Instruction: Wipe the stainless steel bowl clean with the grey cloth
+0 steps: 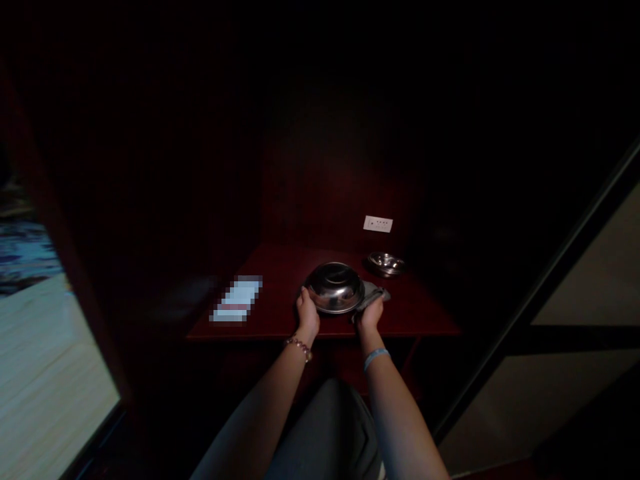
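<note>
A shiny metal bowl [336, 287], turned bottom up, is between my two hands over the front of the dark red shelf [420, 321]. My left hand [307, 315] grips its left rim, thumb on the outer side and the other fingers hidden beneath. At the right rim, my right hand [371, 313] is closed on a grey cloth [376, 293], which lies against the bowl. Further back on the right stand more metal bowls [386, 263], seemingly stacked; how many I cannot tell.
A blurred-out pale rectangle [237, 299] lies at the shelf's left. On the back panel sits a white power socket [378, 224]. Dark walls rise on both sides of the shelf. My knee [333, 413] is below its front edge. A pale surface [45, 373] shows at far left.
</note>
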Motion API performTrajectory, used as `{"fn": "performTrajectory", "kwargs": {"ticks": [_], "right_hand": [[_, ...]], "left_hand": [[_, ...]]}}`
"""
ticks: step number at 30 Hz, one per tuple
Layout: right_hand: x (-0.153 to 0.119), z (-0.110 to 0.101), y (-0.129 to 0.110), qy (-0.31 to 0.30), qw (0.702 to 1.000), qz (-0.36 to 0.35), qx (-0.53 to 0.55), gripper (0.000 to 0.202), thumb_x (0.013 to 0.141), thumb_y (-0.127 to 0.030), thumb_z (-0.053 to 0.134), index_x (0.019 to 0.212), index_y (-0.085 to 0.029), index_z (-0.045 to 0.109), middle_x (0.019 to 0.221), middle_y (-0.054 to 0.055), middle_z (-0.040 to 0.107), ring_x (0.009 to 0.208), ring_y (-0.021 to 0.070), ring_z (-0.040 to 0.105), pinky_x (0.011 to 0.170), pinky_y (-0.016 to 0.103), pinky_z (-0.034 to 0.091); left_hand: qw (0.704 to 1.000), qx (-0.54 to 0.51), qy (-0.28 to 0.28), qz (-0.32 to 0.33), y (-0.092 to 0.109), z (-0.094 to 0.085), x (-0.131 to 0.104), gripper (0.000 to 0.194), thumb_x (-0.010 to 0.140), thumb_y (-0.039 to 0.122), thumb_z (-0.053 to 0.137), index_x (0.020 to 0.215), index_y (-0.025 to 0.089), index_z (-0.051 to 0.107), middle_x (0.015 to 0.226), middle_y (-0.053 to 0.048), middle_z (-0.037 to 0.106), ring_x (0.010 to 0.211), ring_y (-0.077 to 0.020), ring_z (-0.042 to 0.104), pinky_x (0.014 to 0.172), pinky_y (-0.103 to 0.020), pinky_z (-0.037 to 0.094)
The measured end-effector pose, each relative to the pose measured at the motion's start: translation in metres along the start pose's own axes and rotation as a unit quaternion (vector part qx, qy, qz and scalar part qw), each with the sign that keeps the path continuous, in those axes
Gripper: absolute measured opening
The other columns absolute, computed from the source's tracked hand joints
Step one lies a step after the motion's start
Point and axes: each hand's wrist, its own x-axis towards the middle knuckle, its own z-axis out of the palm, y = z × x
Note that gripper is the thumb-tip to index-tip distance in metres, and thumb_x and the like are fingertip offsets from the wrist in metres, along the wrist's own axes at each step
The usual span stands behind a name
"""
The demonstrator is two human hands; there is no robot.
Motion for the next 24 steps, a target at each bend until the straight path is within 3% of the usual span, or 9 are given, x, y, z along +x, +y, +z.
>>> {"fn": "performTrajectory", "kwargs": {"ticks": [2, 6, 10, 14, 16, 18, 22, 24], "right_hand": [[0.001, 0.000, -0.003, 0.063, 0.998, -0.011, -0.027, 0.054, 0.093, -0.055, 0.022, 0.112, -0.019, 0.058, 0.110, 0.008, 0.071, 0.102, 0.0174, 0.068, 0.091, 0.036, 0.054], [-0.005, -0.002, -0.015, 0.082, 0.994, -0.042, -0.063, 0.058, 0.094, -0.054, 0.018, 0.121, -0.018, 0.054, 0.120, 0.011, 0.066, 0.111, 0.0188, 0.064, 0.098, 0.038, 0.050], [-0.016, -0.010, -0.033, 0.114, 0.987, -0.086, -0.067, 0.058, 0.094, -0.057, 0.024, 0.120, -0.015, 0.055, 0.123, 0.013, 0.063, 0.108, 0.0208, 0.063, 0.099, 0.038, 0.048], [-0.027, -0.017, -0.052, 0.018, 0.971, -0.179, -0.159, 0.055, 0.095, -0.058, 0.027, 0.112, -0.015, 0.057, 0.107, 0.010, 0.066, 0.097, 0.0199, 0.061, 0.090, 0.035, 0.048], [-0.035, -0.016, -0.062, -0.059, 0.932, -0.254, -0.252, 0.052, 0.096, -0.056, 0.029, 0.103, -0.016, 0.060, 0.100, 0.010, 0.066, 0.094, 0.0206, 0.060, 0.088, 0.036, 0.047], [-0.044, -0.009, -0.070, -0.139, 0.862, -0.330, -0.358, 0.049, 0.098, -0.052, 0.030, 0.098, -0.016, 0.063, 0.099, 0.011, 0.067, 0.098, 0.0231, 0.058, 0.092, 0.038, 0.044], [-0.066, 0.012, -0.075, -0.284, 0.712, -0.415, -0.490, 0.043, 0.100, -0.040, 0.034, 0.128, -0.019, 0.058, 0.132, 0.011, 0.060, 0.126, 0.0263, 0.047, 0.108, 0.045, 0.033], [-0.073, 0.019, -0.071, -0.338, 0.661, -0.430, -0.513, 0.047, 0.099, -0.037, 0.036, 0.141, -0.020, 0.047, 0.146, 0.009, 0.050, 0.137, 0.0252, 0.040, 0.114, 0.045, 0.028]], "left_hand": [[1.000, 0.006, -0.005, 0.018, 0.001, -0.001, -0.001, 0.032, 0.093, 0.040, 0.046, 0.086, 0.014, 0.064, 0.100, -0.013, 0.071, 0.094, -0.0184, 0.066, 0.091, -0.034, 0.049], [0.998, 0.030, -0.024, 0.051, 0.001, -0.003, -0.004, 0.035, 0.092, 0.044, 0.047, 0.084, 0.014, 0.065, 0.095, -0.012, 0.070, 0.087, -0.0176, 0.065, 0.084, -0.031, 0.049], [0.994, 0.064, -0.058, 0.071, -0.002, -0.004, -0.006, 0.046, 0.086, 0.057, 0.052, 0.085, 0.013, 0.065, 0.087, -0.010, 0.071, 0.081, -0.0183, 0.064, 0.077, -0.030, 0.050], [0.991, 0.086, -0.078, 0.070, -0.003, -0.002, -0.008, 0.054, 0.081, 0.065, 0.054, 0.083, 0.012, 0.065, 0.079, -0.007, 0.069, 0.076, -0.0172, 0.063, 0.072, -0.028, 0.049], [0.990, 0.094, -0.082, 0.069, -0.002, -0.001, -0.010, 0.053, 0.082, 0.065, 0.053, 0.082, 0.012, 0.064, 0.077, -0.006, 0.068, 0.074, -0.0165, 0.062, 0.070, -0.027, 0.048], [0.989, 0.104, -0.088, 0.065, -0.001, 0.000, -0.011, 0.052, 0.083, 0.063, 0.051, 0.081, 0.013, 0.063, 0.075, -0.005, 0.066, 0.073, -0.0159, 0.061, 0.069, -0.027, 0.047], [0.987, 0.108, -0.097, 0.075, 0.001, 0.000, -0.012, 0.041, 0.083, 0.055, 0.054, 0.077, 0.014, 0.062, 0.072, -0.004, 0.064, 0.072, -0.0158, 0.060, 0.071, -0.028, 0.048], [0.989, 0.095, -0.095, 0.067, 0.002, 0.000, -0.012, 0.031, 0.080, 0.046, 0.060, 0.076, 0.015, 0.063, 0.074, -0.004, 0.065, 0.072, -0.0164, 0.060, 0.073, -0.030, 0.048]]}}
